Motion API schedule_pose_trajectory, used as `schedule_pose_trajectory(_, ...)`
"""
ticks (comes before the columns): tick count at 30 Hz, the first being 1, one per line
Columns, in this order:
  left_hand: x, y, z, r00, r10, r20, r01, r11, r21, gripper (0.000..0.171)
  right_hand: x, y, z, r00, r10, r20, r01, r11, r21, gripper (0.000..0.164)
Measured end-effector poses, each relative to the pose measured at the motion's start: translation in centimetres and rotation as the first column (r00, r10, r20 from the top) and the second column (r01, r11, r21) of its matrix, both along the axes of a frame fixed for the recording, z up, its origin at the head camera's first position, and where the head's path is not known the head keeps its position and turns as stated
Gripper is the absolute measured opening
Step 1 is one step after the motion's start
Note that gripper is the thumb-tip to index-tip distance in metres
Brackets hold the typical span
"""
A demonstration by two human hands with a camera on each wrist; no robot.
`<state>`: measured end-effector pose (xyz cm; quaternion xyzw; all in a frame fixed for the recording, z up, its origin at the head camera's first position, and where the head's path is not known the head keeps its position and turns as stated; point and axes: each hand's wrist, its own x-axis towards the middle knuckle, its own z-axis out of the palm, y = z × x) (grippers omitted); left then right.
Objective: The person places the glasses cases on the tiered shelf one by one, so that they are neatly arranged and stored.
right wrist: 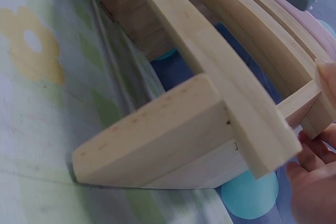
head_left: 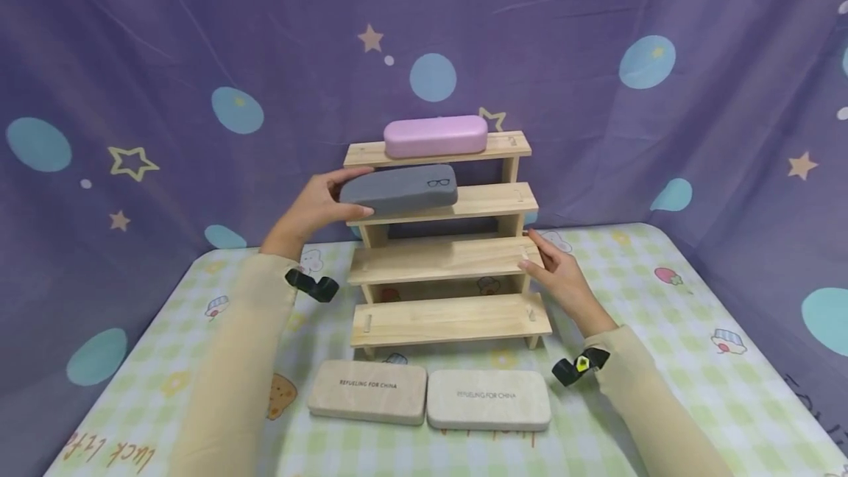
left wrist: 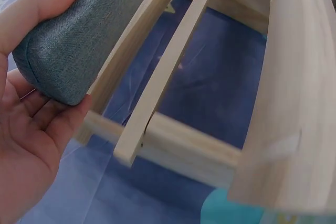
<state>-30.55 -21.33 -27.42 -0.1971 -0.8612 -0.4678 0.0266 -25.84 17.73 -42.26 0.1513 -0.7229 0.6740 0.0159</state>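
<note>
Apparently, step in hand: setting the grey case (head_left: 400, 190) on the second tier (head_left: 493, 201) of the wooden stand (head_left: 437, 260). Left hand (head_left: 311, 205) curled, thumb and fingers pinching the case's left end at that tier's left edge; contact between case and tier cannot be told. Right hand (head_left: 563, 282) grips the third tier's right edge, presumably steadying. Next move, as judged: level the slightly slanted case, shift it inward from the left edge, then release.

Count: cases, four. One grey, in hand; one pink case (head_left: 436, 136) near the middle of the top tier; one tan case (head_left: 368, 400) and one pale case (head_left: 489, 407) side by side on the desk (head_left: 742, 403), before the stand's front edge. Stand, one; tiers, four. Hands, two.
</note>
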Motion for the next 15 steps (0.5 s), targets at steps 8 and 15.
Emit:
schedule_pose_trajectory(8,-0.9,2.0,0.2,0.999,-0.050,-0.019,0.051,0.998,0.022,0.064,0.1,-0.1,0.0,1.000,-0.004,-0.011,0.004,1.000,-0.011,0.068)
schedule_pose_trajectory(15,-1.9,3.4,-0.1,0.993,-0.114,-0.009,0.114,0.990,0.085,0.066,0.0,0.0,-0.1,1.000,0.003,-0.012,-0.003,1.000,-0.016,0.069)
